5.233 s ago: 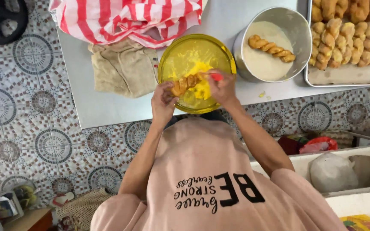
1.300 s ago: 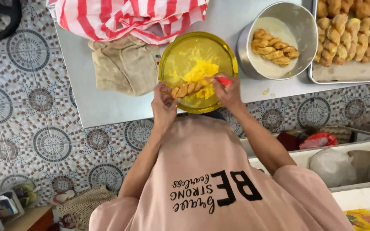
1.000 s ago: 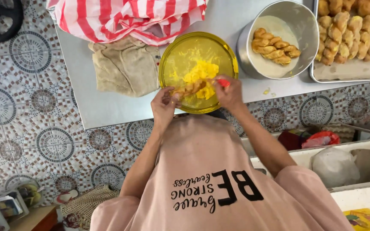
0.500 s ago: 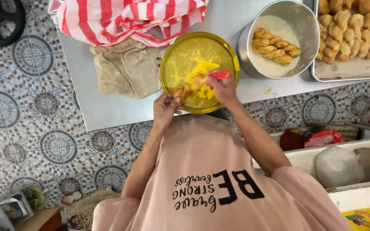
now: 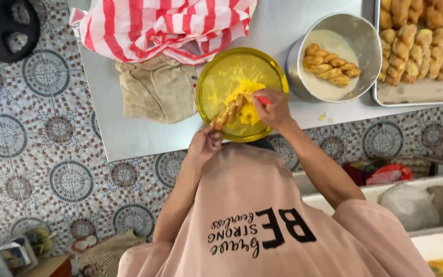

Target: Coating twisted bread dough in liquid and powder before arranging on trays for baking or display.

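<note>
So the left hand [image 5: 203, 146] is pinching the near end of a twist [image 5: 227, 112], fingers pressed together around it, and the twist slants up from the yellow bowl's [image 5: 216, 77] front rim toward its middle. Most of it sits over the bowl, with the far end touching the heap of yellow filling [image 5: 248, 105] inside.

Right hand [image 5: 272, 107] is curled shut around a red tool [image 5: 262, 100], only a bit of red poking out from the fingers, so I can't tell what kind of tool it is. That hand hovers over the right side of the bowl, right against the filling and just beside the twist's upper end.

The bowl sits at the near edge of a grey table [image 5: 129, 136]. Left of it lies a crumpled beige cloth [image 5: 155, 90], touching or nearly touching the bowl. Behind both is a red and white striped bag [image 5: 165, 25]. Right of the bowl, just beside it, there's a metal pot [image 5: 355, 41] with a few finished twists lying on something pale inside. Further right is a tray [image 5: 421, 95] packed with more plain twists.

Floor is patterned tile [image 5: 37, 149], and the person wears a pink shirt [image 5: 262, 205].
</note>
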